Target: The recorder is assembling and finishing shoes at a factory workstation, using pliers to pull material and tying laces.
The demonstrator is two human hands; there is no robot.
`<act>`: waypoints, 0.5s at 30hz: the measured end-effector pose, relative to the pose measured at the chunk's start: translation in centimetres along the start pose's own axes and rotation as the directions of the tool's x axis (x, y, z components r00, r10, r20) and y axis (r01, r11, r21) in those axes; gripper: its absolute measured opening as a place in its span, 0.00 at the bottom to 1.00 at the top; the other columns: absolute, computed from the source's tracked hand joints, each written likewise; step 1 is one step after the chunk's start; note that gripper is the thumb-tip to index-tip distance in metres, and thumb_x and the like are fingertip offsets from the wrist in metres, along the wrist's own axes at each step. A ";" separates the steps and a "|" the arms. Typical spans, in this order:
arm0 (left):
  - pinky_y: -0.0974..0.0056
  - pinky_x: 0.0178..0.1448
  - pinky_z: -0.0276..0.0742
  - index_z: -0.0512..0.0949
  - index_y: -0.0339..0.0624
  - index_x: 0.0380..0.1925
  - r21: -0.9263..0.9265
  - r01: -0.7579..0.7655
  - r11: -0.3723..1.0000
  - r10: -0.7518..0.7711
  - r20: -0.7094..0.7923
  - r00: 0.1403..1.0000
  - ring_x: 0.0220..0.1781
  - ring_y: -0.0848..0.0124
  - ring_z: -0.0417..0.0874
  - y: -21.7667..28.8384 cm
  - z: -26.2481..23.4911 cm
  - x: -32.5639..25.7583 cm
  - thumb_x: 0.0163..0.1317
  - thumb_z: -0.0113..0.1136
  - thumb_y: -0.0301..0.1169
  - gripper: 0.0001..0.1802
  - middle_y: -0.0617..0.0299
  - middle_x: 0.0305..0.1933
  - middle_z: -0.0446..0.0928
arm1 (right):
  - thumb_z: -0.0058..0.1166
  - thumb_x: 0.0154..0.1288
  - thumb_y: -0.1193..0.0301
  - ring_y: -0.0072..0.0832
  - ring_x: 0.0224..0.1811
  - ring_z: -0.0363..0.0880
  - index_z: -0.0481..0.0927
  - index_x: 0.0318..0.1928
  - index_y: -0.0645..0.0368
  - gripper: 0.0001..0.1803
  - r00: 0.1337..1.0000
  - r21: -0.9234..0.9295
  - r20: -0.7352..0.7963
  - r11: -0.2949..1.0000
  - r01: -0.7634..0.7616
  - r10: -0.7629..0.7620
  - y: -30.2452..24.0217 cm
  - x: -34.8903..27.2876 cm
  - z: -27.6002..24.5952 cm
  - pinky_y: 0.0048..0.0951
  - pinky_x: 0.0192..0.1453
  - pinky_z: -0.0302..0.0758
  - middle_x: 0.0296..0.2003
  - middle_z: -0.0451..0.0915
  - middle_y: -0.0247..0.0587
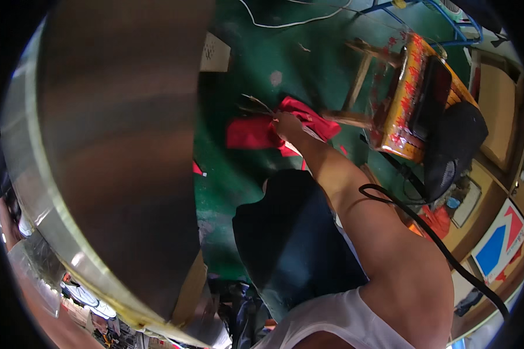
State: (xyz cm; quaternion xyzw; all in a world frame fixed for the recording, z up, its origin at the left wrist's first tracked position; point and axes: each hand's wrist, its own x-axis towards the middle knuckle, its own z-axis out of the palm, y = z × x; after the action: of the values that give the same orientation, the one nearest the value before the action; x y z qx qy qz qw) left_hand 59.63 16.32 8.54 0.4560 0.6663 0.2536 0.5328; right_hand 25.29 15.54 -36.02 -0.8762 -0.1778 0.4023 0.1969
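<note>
My right arm stretches down to the green floor, and my right hand (pixel 286 124) is closed at a heap of red cloth (pixel 253 132). From its fingers pokes a thin two-pronged tool (pixel 258 102), with its prongs apart and pointing left; it looks like scissors, but the grip is hidden. The cloth lies in folds on both sides of the hand, with a pale strip under the wrist. My left hand does not show. A blurred skin-coloured limb (pixel 61 323) appears at the lower left edge, beside a clear plastic bag (pixel 38 273).
A large, dark, blurred tabletop (pixel 116 145) with a pale rim fills the left side. Right of the cloth stands a wooden stool (pixel 410 96) with a patterned cover and dark items on it. A black cable (pixel 442 244) loops past my arm. Shelving (pixel 498 110) lines the far right.
</note>
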 end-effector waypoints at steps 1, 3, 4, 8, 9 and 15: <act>0.49 0.62 0.74 0.74 0.46 0.60 -0.024 0.002 1.000 -0.003 -0.017 1.000 0.68 0.46 0.65 -0.3 -2.4 1.6 0.64 0.59 0.35 0.24 0.49 0.72 0.58 | 0.53 0.68 0.62 0.51 0.51 0.80 0.81 0.47 0.56 0.14 1.000 0.009 -0.009 1.000 0.018 -0.018 -0.1 1.4 0.5 0.50 0.56 0.77 0.44 0.82 0.50; 0.51 0.62 0.74 0.73 0.44 0.61 0.109 -0.034 0.994 0.031 0.027 0.999 0.66 0.49 0.67 -0.4 -8.9 5.0 0.65 0.58 0.37 0.24 0.50 0.70 0.61 | 0.54 0.67 0.61 0.51 0.55 0.79 0.79 0.48 0.56 0.15 0.978 -0.091 -0.172 0.990 0.105 -0.120 -0.2 3.3 1.8 0.50 0.56 0.78 0.49 0.80 0.47; 0.52 0.62 0.74 0.73 0.43 0.61 0.175 -0.049 0.983 0.040 0.055 0.998 0.66 0.51 0.68 -0.3 -12.6 6.8 0.66 0.57 0.38 0.25 0.51 0.69 0.63 | 0.55 0.66 0.62 0.50 0.59 0.76 0.77 0.49 0.58 0.16 0.991 -0.158 -0.115 0.986 0.047 -0.066 -0.2 4.7 1.9 0.48 0.57 0.78 0.52 0.78 0.49; 0.55 0.62 0.74 0.71 0.39 0.63 0.427 -0.149 0.892 0.099 0.137 0.986 0.63 0.58 0.72 6.6 -41.9 17.1 0.69 0.54 0.42 0.27 0.53 0.65 0.69 | 0.50 0.66 0.68 0.46 0.52 0.82 0.80 0.46 0.59 0.12 0.991 -0.208 -0.133 0.978 0.006 -0.034 -2.6 7.9 2.9 0.44 0.54 0.80 0.46 0.83 0.49; 0.56 0.62 0.74 0.71 0.38 0.63 0.485 -0.166 0.859 0.100 0.158 0.982 0.62 0.59 0.73 8.4 -49.9 19.3 0.70 0.54 0.43 0.27 0.53 0.64 0.70 | 0.50 0.66 0.68 0.46 0.49 0.84 0.80 0.44 0.58 0.10 0.997 -0.241 -0.059 0.970 0.041 -0.057 -2.1 8.6 3.0 0.45 0.51 0.81 0.43 0.84 0.49; 0.60 0.61 0.74 0.70 0.35 0.64 0.627 -0.248 0.739 0.135 0.222 0.966 0.58 0.67 0.77 7.7 -76.0 25.8 0.73 0.52 0.46 0.29 0.56 0.58 0.76 | 0.48 0.67 0.70 0.44 0.42 0.86 0.80 0.40 0.58 0.08 0.987 -0.355 0.094 0.921 0.157 -0.132 0.9 8.5 3.3 0.46 0.46 0.82 0.37 0.86 0.50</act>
State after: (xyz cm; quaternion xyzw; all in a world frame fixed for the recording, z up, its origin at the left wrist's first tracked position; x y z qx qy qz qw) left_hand -9.73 53.69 25.64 0.6974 0.6164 0.0226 0.3649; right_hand 28.13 19.46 -43.80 -0.8678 -0.3197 0.3765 0.0554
